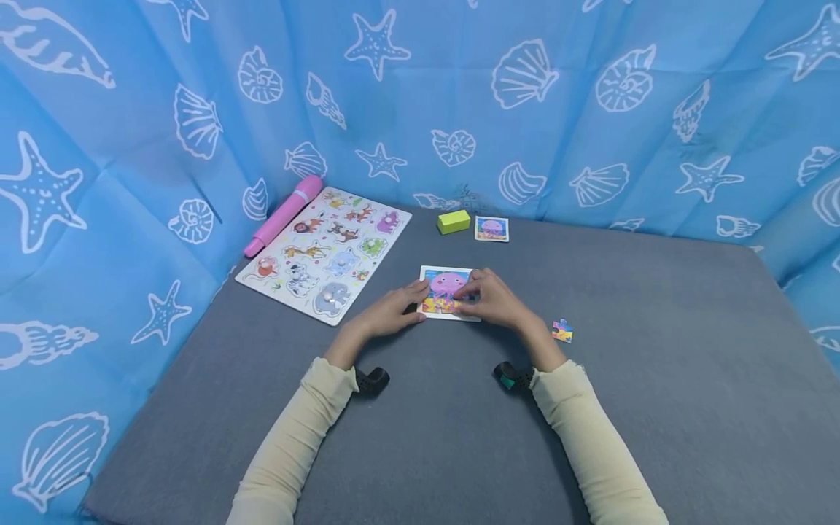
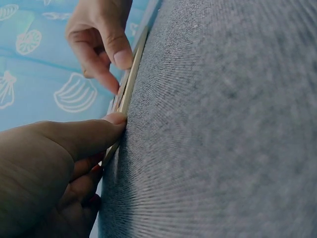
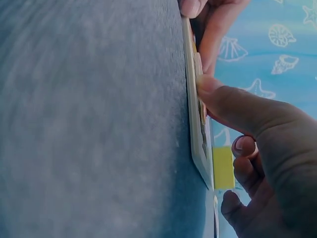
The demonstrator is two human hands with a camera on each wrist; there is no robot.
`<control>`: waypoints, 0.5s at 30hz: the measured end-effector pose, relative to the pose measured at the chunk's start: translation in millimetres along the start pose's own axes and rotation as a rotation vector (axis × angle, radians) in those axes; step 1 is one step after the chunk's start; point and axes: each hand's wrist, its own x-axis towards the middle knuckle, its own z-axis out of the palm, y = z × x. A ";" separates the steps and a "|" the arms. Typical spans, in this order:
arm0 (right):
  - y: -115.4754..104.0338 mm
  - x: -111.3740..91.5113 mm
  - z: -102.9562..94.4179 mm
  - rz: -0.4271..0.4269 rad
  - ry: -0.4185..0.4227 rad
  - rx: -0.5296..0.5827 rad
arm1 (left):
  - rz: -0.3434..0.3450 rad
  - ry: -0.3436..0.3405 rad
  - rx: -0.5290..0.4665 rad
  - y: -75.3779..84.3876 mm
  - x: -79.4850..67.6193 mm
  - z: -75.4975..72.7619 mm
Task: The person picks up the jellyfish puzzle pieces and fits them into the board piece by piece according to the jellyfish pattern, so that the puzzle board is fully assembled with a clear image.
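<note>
A small jellyfish jigsaw puzzle in a white-edged tray lies flat on the grey table. My left hand grips the tray's left side, thumb at the near corner and fingers along the edge. Over the puzzle's lower right part, my right hand pinches a puzzle piece between thumb and index finger. That piece stands slightly proud of the tray in the right wrist view, and the fingers partly hide it. Beyond the right wrist lies a loose puzzle piece, yellow, pink and blue.
A white animal peg board lies at the left, with a pink cylindrical stick along its far edge. Behind the puzzle are a yellow-green block and a small jellyfish picture card. A blue seashell curtain borders the table.
</note>
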 end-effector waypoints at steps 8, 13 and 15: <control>-3.9 4.3 2.1 -0.032 -0.011 0.024 | -0.003 -0.001 -0.008 -0.6 0.4 0.2; -4.5 7.6 5.5 -0.043 -0.078 0.042 | 0.001 0.000 -0.012 -1.3 0.5 0.1; -4.8 8.2 6.6 0.001 -0.099 0.035 | 0.003 0.000 -0.011 -1.0 0.2 -0.4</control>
